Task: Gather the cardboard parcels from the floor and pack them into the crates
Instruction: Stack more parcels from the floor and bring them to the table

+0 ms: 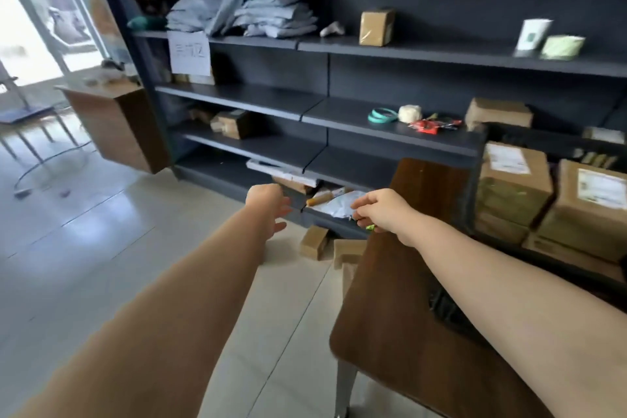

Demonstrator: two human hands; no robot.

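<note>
The left hand [268,210], spread wide and empty, and the right hand [381,212], curled with its grip unclear, reach for 2 cardboard parcels [314,243] on the floor [135,248] at 12 o'clock, probably to gather them.

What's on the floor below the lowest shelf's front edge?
One cardboard parcel and a second parcel beside it, on the tiles. The wooden table covers the second's right side and anything beyond.
</note>
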